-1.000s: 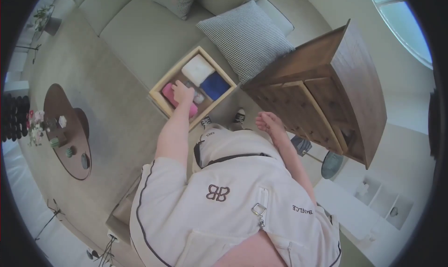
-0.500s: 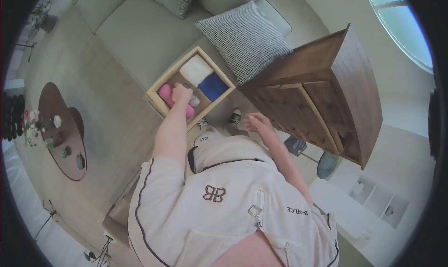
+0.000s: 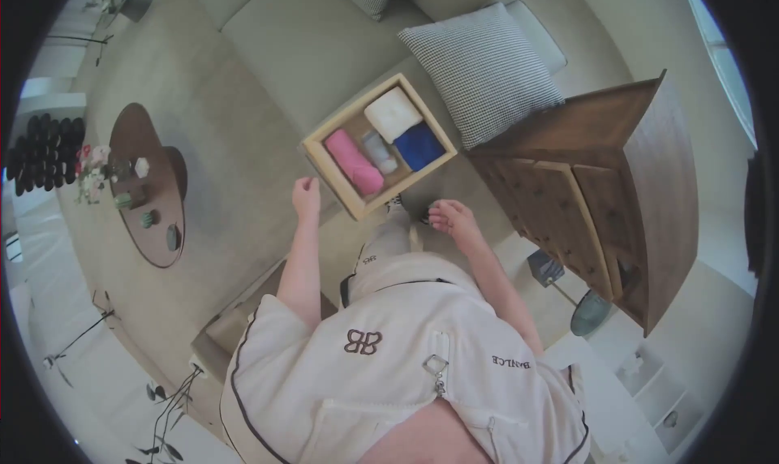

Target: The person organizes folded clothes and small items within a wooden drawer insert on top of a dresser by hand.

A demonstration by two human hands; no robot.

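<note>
An open-topped wooden box (image 3: 335,190) stands in front of me, holding several soft, cloth-like items. Along its left side lies a long pink roll (image 3: 354,162). Beside that is a smaller pale grey roll (image 3: 379,152). A white folded bundle (image 3: 393,113) fills the far right corner, with a dark blue folded cloth (image 3: 419,146) on the near side of it. My left hand (image 3: 306,198) is just outside the box's left corner, fingers curled in and nothing visible in them. Near the box's right corner hangs my right hand (image 3: 454,221), empty, its fingers loosely bent and slightly apart.
A brown wooden cabinet (image 3: 568,160) with drawers stands close on the right. Behind the box is a grey sofa (image 3: 316,42) with a checked cushion (image 3: 483,70). A low brown table (image 3: 154,196) with flowers and small plants is at the left.
My left hand has let go of what it touched among the rolls and moved out of the box to the left. The pale grey roll now lies uncovered. The view has shifted.
</note>
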